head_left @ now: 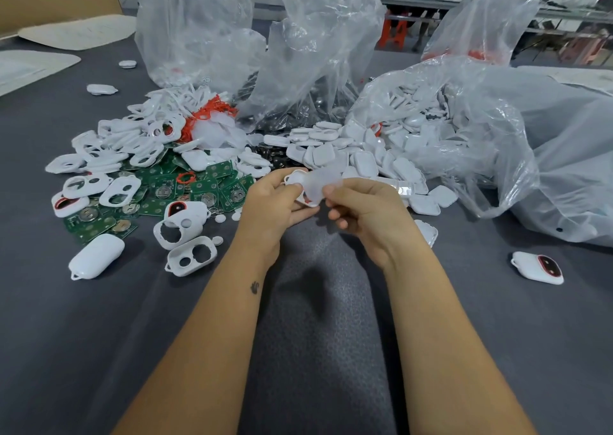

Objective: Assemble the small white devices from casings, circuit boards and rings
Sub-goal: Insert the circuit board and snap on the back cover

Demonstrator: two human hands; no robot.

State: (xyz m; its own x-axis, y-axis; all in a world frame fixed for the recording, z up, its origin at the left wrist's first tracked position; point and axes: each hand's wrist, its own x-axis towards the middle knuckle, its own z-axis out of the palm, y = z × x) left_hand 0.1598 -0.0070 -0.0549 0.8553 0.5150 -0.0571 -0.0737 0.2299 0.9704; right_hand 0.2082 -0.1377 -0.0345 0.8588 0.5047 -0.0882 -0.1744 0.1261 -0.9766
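1. Grey cloth table [315,351] — two bare forearms reach in from the near edge.
2. Left hand [272,202] grips a white casing [297,180]; right hand [361,209] pinches a translucent film [319,182] lying over that casing.
3. Finished device [537,267], red ring up, lies well to the right.
4. Left of the hands — loose casings [190,257], green boards [212,186].
5. Beyond: white covers [365,159], red rings [209,114], clear bags [315,53].

Grey table [315,351] under casings [139,146], circuit boards [199,189], bags [497,136].
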